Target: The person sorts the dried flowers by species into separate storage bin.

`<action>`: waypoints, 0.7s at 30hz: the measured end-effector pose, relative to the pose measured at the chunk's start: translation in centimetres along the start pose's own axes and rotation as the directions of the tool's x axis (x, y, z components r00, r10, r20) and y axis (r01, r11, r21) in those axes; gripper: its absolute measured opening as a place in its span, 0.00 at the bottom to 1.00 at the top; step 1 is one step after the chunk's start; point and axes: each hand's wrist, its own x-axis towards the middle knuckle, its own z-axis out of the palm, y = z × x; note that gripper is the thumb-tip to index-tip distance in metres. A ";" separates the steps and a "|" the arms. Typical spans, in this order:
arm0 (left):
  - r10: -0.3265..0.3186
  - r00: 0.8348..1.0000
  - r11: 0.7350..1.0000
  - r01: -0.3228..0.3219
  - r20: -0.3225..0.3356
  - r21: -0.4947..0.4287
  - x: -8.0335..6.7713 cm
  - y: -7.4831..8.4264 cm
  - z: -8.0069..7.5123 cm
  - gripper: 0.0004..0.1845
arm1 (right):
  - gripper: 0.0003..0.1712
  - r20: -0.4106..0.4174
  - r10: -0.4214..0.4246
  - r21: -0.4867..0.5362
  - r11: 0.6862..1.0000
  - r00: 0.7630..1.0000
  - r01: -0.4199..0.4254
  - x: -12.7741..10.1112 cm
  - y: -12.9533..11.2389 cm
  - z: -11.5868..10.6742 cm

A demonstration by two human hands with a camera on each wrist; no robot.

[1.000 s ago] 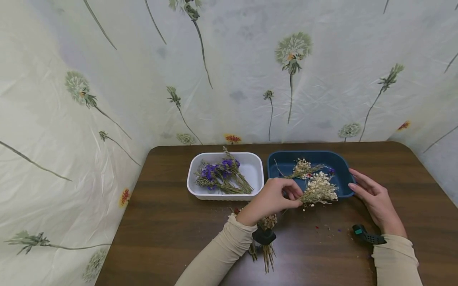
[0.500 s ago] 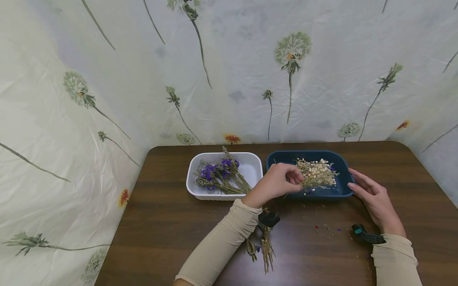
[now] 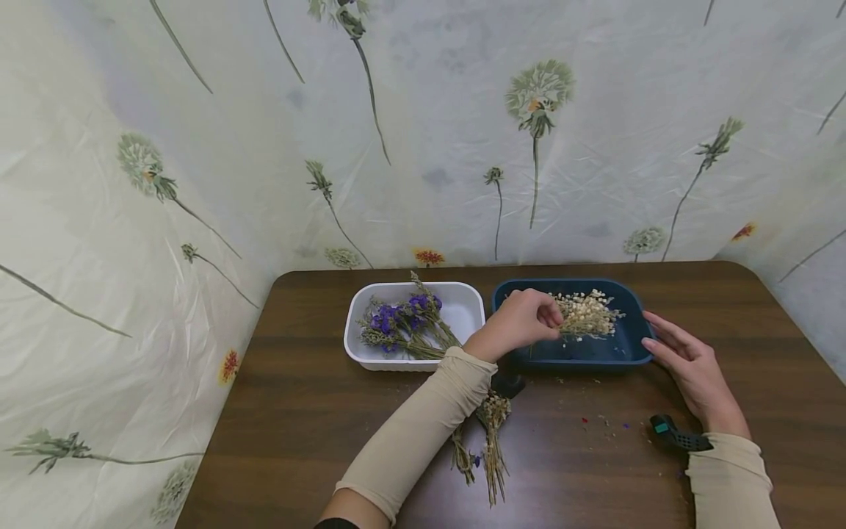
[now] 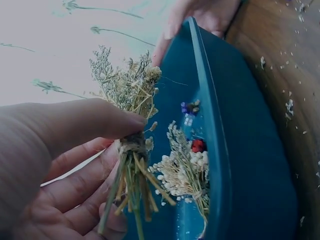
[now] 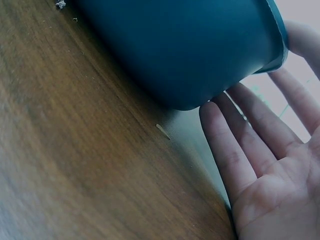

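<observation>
Head view: left hand (image 3: 522,319) pinches a white bunch (image 3: 584,314) over the blue tray (image 3: 634,351), not yet released, right hand (image 3: 687,367) flat-fingered against its side; purple bunches (image 3: 403,327) already fill the white tray (image 3: 360,354), while more bunches (image 3: 489,441) wait on the counter (image 3: 297,411).

A makeshift craft corner, screened off rather than a proper room: a creased floral sheet (image 3: 423,147) hangs behind and to both sides of the hands. Under them is a dark wood table (image 3: 317,426) with a white tub (image 3: 463,294) and blue tub (image 3: 634,345) of dried flowers, and petal crumbs (image 3: 595,422) nearby.
</observation>
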 end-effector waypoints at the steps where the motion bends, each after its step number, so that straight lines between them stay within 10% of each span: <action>1: -0.003 1.000 1.000 0.003 0.002 0.006 0.2 0.0 0.1 0.03 | 0.32 0.001 -0.002 0.001 1.000 1.000 0.002 0.0 0.0 0.0; 21: -0.057 0.995 0.985 0.043 0.081 0.165 3.3 0.1 2.5 0.04 | 0.32 0.006 -0.018 0.032 0.999 1.000 0.017 0.1 0.0 0.1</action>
